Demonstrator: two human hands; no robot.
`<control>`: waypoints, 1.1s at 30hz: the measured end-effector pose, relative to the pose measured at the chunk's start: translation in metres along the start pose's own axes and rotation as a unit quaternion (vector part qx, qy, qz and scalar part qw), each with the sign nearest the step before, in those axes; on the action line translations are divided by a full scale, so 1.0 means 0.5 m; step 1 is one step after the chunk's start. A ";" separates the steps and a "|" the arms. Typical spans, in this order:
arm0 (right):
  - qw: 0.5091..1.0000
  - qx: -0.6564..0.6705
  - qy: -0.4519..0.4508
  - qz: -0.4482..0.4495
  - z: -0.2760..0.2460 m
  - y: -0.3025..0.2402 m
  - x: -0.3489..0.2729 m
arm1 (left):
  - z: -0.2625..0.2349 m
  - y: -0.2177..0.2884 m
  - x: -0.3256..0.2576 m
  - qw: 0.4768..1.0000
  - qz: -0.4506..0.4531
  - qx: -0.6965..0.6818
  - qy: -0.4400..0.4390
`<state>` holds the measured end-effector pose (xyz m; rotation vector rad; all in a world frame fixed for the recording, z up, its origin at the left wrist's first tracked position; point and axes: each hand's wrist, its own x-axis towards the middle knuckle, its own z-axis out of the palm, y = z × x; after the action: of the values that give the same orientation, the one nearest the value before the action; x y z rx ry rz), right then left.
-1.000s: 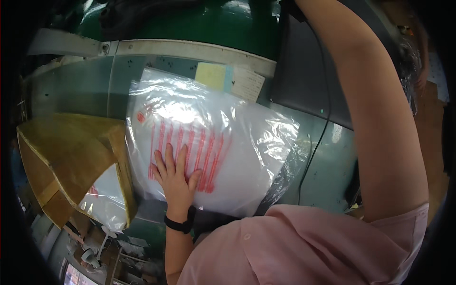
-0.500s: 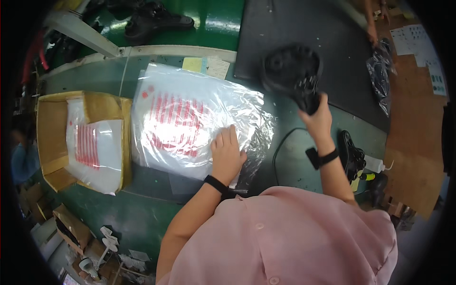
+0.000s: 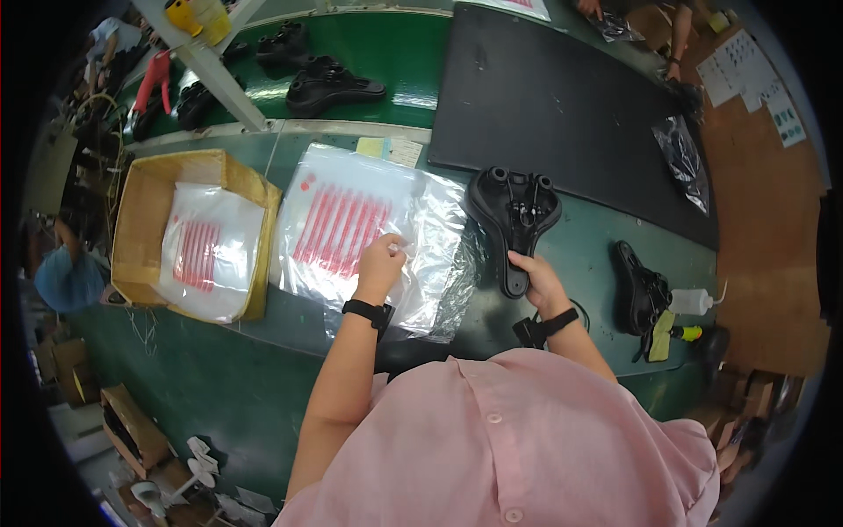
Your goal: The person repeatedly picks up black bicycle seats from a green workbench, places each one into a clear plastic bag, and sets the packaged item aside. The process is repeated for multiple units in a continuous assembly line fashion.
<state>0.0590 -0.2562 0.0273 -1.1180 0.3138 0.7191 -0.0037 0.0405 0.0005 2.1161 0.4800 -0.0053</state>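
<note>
My right hand [image 3: 537, 279] grips the narrow end of a black bicycle saddle [image 3: 513, 211] that lies upside down on the green bench, just right of a pile of clear plastic bags [image 3: 351, 230] printed with red stripes. My left hand [image 3: 381, 262] rests on the pile and pinches the edge of the top bag. Both wrists wear black bands.
A cardboard box [image 3: 145, 195] with more striped bags stands to the left. A black mat [image 3: 562, 97] covers the bench behind. Another saddle [image 3: 641, 290] and a white squeeze bottle [image 3: 690, 302] lie at the right; more saddles [image 3: 329, 86] sit at the back. Other people work at the edges.
My right hand has brought the saddle down from overhead onto the bench beside the bags. My left hand has gone from lying flat on the bags to pinching the top one.
</note>
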 end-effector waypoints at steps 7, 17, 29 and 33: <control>0.990 0.004 -0.138 -0.039 0.141 -0.009 -0.048 | -0.022 -0.003 -0.003 0.997 0.009 -0.044 -0.066; 0.991 -0.115 -0.073 0.012 0.218 0.087 0.121 | -0.057 0.000 -0.011 0.975 -0.043 -0.191 -0.106; 0.986 -0.066 -0.153 0.018 0.188 0.007 0.017 | -0.095 0.011 -0.052 0.974 -0.014 -0.202 -0.097; 0.982 -0.055 -0.181 0.021 0.233 0.050 0.025 | -0.030 0.034 -0.055 0.984 0.026 -0.163 -0.062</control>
<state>0.0377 -0.1410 0.0517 -1.0617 -0.0117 0.9690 -0.0259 0.0351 0.0279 1.7929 0.3260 -0.0274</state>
